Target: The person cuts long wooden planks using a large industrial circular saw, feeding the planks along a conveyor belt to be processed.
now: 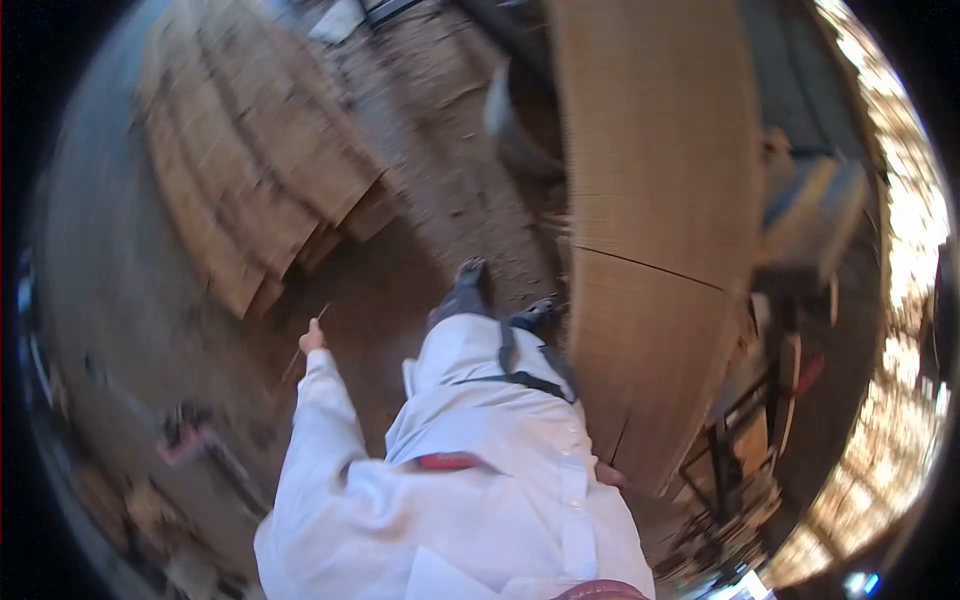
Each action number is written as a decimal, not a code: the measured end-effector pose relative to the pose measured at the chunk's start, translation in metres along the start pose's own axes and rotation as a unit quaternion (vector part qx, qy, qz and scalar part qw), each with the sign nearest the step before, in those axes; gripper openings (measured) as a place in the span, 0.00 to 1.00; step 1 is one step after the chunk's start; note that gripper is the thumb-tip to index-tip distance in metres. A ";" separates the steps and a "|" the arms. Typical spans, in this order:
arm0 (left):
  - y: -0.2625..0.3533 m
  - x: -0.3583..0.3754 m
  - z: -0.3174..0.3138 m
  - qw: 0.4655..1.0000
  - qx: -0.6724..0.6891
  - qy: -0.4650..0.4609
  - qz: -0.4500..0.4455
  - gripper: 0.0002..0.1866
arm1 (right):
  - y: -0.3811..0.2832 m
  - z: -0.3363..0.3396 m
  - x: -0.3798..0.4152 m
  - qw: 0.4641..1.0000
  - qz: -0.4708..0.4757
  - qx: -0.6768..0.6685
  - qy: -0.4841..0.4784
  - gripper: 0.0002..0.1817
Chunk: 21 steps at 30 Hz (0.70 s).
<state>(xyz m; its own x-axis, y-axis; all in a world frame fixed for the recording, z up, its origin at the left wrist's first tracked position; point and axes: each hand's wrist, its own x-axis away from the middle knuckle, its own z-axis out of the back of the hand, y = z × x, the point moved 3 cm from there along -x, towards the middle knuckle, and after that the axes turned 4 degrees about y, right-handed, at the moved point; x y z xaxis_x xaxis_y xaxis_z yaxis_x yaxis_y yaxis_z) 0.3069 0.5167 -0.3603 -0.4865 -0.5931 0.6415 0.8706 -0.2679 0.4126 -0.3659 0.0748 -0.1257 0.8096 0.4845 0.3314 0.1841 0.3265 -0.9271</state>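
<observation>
My left hand (313,338) is out to the left, past the end of a white sleeve, closed around a thin wooden stick (325,309). Only a small part of my right hand (609,474) shows at my right side. It is at the near left edge of a long, wide wooden slab (660,200), and its fingers are hidden. A dark crack runs across the slab, and a shorter split marks its near end.
Several stacked boards (240,150) lie at the upper left. Dirt ground with wood scraps (440,170) runs between them and the slab. Right of the slab stands a blurred blue and yellow object (810,210). Broken wood pieces (715,545) are piled at the lower right.
</observation>
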 end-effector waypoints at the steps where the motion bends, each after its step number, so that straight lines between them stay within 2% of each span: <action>1: 0.039 0.031 -0.031 0.996 0.022 -0.068 -0.044 0.28 | 0.008 0.001 -0.001 1.000 -0.008 -0.025 0.012 0.49; 3: 0.137 0.124 -0.090 0.967 0.081 -0.211 -0.120 0.29 | 0.018 0.006 -0.005 0.997 -0.023 -0.068 0.031 0.49; 4: 0.170 0.174 -0.120 0.935 0.096 -0.303 -0.159 0.29 | 0.024 0.009 -0.008 0.995 -0.029 -0.085 0.038 0.50; 7: 0.238 0.297 -0.216 0.783 0.126 -0.573 -0.204 0.31 | 0.042 0.022 -0.026 0.987 -0.044 -0.145 0.056 0.50; 9: 0.271 0.393 -0.254 0.752 0.039 -0.601 -0.268 0.32 | 0.066 0.031 -0.049 0.974 -0.061 -0.210 0.057 0.50; 11: 0.283 0.450 -0.294 0.713 0.013 -0.672 -0.199 0.32 | 0.113 0.056 -0.085 0.956 -0.077 -0.278 0.057 0.50; 12: 0.284 0.470 -0.307 0.694 0.002 -0.701 -0.163 0.32 | 0.090 0.042 -0.059 0.966 -0.057 -0.237 0.089 0.50; 14: 0.278 0.495 -0.328 0.636 0.002 -0.759 -0.139 0.34 | -0.015 -0.030 0.060 0.976 -0.026 -0.149 0.156 0.49; 15: 0.276 0.506 -0.336 0.607 0.002 -0.785 -0.126 0.35 | -0.001 -0.024 0.052 0.974 -0.026 -0.189 0.123 0.49; 17: 0.270 0.535 -0.327 0.662 -0.020 -0.722 -0.202 0.32 | 0.024 -0.013 0.042 0.963 -0.030 -0.262 0.058 0.49; 18: 0.266 0.543 -0.321 0.689 -0.029 -0.684 -0.238 0.31 | 0.023 -0.011 0.048 0.964 -0.022 -0.252 0.088 0.49; 20: 0.262 0.538 -0.327 0.668 -0.033 -0.707 -0.228 0.30 | -0.002 -0.025 0.073 0.967 -0.012 -0.218 0.134 0.49; 21: 0.263 0.528 -0.326 0.659 -0.032 -0.717 -0.224 0.30 | -0.001 -0.022 0.075 0.969 -0.018 -0.223 0.104 0.49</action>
<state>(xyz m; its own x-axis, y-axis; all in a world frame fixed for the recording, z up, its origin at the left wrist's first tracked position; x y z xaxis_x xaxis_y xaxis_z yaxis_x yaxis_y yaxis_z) 0.3029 -0.1144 -0.1237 -0.2247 0.8720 0.4349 0.5953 -0.2305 0.7697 -0.2931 0.0927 -0.1039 0.8841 0.2902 0.3662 0.3999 -0.0647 -0.9143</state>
